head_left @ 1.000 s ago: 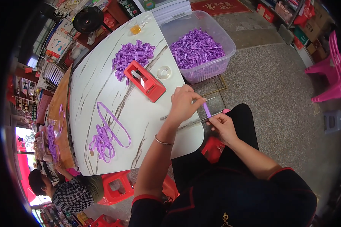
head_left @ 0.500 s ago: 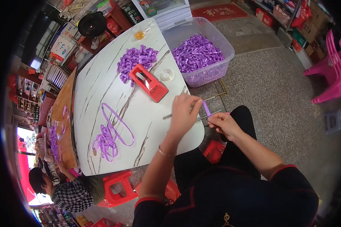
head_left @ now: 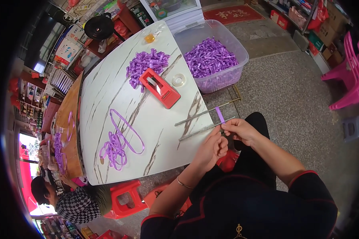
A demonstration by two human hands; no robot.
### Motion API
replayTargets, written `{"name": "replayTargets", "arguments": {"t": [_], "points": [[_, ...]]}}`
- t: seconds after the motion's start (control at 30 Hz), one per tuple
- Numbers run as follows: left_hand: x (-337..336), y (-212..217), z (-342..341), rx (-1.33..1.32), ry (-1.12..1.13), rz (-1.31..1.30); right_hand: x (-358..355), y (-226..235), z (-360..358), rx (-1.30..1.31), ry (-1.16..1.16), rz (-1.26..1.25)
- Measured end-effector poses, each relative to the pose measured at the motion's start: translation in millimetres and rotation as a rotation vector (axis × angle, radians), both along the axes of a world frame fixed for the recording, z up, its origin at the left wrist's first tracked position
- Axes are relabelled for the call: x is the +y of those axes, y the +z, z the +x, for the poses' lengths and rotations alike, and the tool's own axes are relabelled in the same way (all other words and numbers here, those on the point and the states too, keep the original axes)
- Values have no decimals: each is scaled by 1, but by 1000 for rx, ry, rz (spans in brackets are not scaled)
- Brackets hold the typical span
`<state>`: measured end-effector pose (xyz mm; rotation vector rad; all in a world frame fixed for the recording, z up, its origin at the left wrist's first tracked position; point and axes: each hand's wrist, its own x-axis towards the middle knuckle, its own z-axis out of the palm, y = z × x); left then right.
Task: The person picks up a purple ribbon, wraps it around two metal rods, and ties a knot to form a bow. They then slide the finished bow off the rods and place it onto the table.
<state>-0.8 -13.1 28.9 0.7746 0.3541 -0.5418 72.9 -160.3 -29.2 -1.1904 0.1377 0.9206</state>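
Two thin parallel metal rods [head_left: 195, 116] jut over the table's right corner. A purple ribbon [head_left: 219, 114] is looped across both rods near their right part. My right hand [head_left: 243, 131] pinches the ribbon at the nearer rod, thumb and forefinger pressed together. Just left of it and below the nearer rod, my left hand [head_left: 212, 150] has its fingers curled in and its fingertips close to the ribbon's lower end. What the left fingers hold, if anything, is hidden. A long tangled purple ribbon [head_left: 115, 149] lies on the table to the left, away from both hands.
On the white marbled table [head_left: 103, 91] are a red tape dispenser [head_left: 160, 88], a clear tape roll [head_left: 178, 80] and a heap of purple ribbon pieces [head_left: 147, 65]. A plastic tub [head_left: 241, 59] of such pieces stands beside it. Another person [head_left: 75, 203] sits at left, near red stools [head_left: 125, 199].
My left hand has come down from above the rods to below the nearer one, its fingers curling. The ribbon now lies across both rods. My right hand keeps its pinch.
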Motion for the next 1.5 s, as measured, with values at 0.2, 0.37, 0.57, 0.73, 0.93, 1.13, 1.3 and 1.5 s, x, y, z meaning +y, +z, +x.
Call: {"name": "replayTargets", "arguments": {"t": [0.2,0.37,0.57,0.73,0.93,1.13,1.3,1.5], "points": [[6,-19,9,57,42,-465,-9,6,7,-169,128,-39],[17,-24,5,6,6,-511,-7,70,42,-459,384,-74],[18,-25,5,-32,-34,-584,116,95,116,-1155,146,-164],[21,-29,4,-39,-62,-613,185,91,144,-893,521,-343],[21,-33,5,-62,-77,-620,195,91,145,-540,487,-107],[21,-30,4,-81,-81,-617,177,127,117,-545,445,-197],[22,-31,4,-89,-73,-626,154,93,84,-539,373,-120],[20,-36,6,-101,-88,-629,154,58,81,-679,233,-271]]}}
